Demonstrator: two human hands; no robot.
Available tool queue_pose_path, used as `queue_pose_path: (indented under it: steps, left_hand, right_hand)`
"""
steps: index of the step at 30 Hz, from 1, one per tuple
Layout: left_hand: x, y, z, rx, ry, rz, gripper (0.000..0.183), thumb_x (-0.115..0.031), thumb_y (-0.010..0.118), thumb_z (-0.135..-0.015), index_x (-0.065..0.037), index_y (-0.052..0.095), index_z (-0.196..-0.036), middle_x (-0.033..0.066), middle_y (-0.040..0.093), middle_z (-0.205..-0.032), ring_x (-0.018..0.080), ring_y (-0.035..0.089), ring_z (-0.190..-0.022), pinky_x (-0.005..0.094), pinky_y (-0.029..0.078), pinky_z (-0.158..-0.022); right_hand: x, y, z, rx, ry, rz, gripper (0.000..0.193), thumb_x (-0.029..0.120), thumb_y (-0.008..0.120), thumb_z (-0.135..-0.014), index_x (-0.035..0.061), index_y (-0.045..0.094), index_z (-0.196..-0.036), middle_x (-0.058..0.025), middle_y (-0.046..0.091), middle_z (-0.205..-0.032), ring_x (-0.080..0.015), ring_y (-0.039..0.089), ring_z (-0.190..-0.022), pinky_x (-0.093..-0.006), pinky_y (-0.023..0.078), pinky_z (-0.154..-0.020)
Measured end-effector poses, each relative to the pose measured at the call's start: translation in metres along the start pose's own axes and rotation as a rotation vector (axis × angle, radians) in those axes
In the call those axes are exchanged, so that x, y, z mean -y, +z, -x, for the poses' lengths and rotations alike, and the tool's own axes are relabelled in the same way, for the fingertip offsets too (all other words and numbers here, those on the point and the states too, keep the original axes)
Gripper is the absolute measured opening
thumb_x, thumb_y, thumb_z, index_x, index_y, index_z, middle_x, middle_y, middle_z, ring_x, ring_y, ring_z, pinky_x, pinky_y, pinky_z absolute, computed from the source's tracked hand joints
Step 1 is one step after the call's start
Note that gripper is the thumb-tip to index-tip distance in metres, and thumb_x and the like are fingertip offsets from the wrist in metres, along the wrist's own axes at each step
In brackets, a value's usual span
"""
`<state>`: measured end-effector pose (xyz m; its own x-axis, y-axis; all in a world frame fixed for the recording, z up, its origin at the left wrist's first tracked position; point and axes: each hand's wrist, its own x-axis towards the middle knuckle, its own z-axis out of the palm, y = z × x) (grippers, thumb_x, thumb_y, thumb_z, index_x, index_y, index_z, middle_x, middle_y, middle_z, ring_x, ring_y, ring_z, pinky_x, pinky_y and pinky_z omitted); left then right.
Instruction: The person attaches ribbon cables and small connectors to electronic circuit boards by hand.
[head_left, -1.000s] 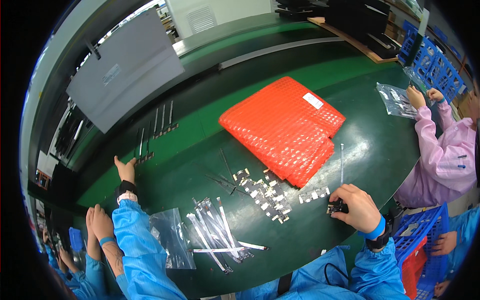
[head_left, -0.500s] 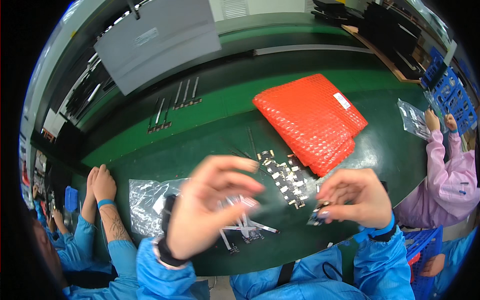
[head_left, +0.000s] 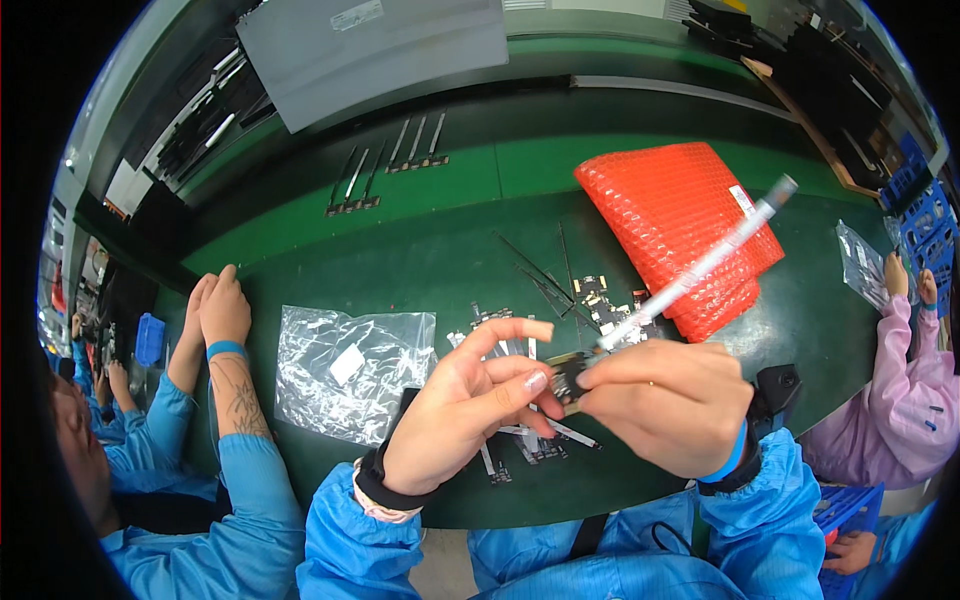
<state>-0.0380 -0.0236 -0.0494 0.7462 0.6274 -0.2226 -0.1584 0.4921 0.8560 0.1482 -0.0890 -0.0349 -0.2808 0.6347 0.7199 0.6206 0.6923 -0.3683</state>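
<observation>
A small dark circuit board (head_left: 570,378) is held up between my two hands over the table. A whitish flat ribbon cable (head_left: 705,262), blurred, slants from it up to the right. My right hand (head_left: 672,405) pinches the board from the right. The thumb and fingers of my left hand (head_left: 470,400) close on its left edge. More small circuit boards (head_left: 612,312) lie in a pile just beyond, with thin black strips (head_left: 535,262) beside them. White ribbon cables with small boards (head_left: 540,445) lie partly hidden under my hands.
A clear plastic bag (head_left: 345,365) lies left of my hands. A red bubble-wrap package (head_left: 670,215) lies at the right. Boards with upright strips (head_left: 415,160) sit in rows at the back. A co-worker's hands (head_left: 222,310) rest at the left; another person (head_left: 885,390) works at far right.
My left hand has come from open in the air to the board's left edge. My right hand has brought the board leftward and up. A ribbon cable now sticks out. The view has shifted.
</observation>
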Motion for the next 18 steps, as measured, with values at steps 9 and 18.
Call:
queue_pose_path:
  steps: [9,18]
  left_hand:
    - [0.028,-0.022,-0.011,-0.058,-0.011,0.224,0.044,0.004,0.056,-0.082,-0.003,0.037,-0.122,0.0087,0.059,-0.095,0.0152,0.059,-0.088,0.0288,0.050,-0.079]
    - [0.046,-0.027,-0.026,-0.176,0.084,0.163,0.045,0.007,0.056,-0.080,-0.002,0.038,-0.120,0.0078,0.057,-0.091,0.0147,0.059,-0.085,0.0251,0.049,-0.076]
  right_hand:
    - [-0.021,0.034,0.030,0.065,0.078,-0.087,0.017,-0.001,0.064,-0.064,0.0024,0.061,-0.080,-0.0056,0.061,-0.086,-0.0197,0.061,-0.072,-0.0275,0.050,-0.057]
    - [-0.021,0.023,0.060,0.409,0.709,-0.097,0.021,0.018,0.070,-0.070,0.0047,0.059,-0.082,-0.0078,0.057,-0.073,-0.0233,0.059,-0.061,-0.0317,0.048,-0.053]
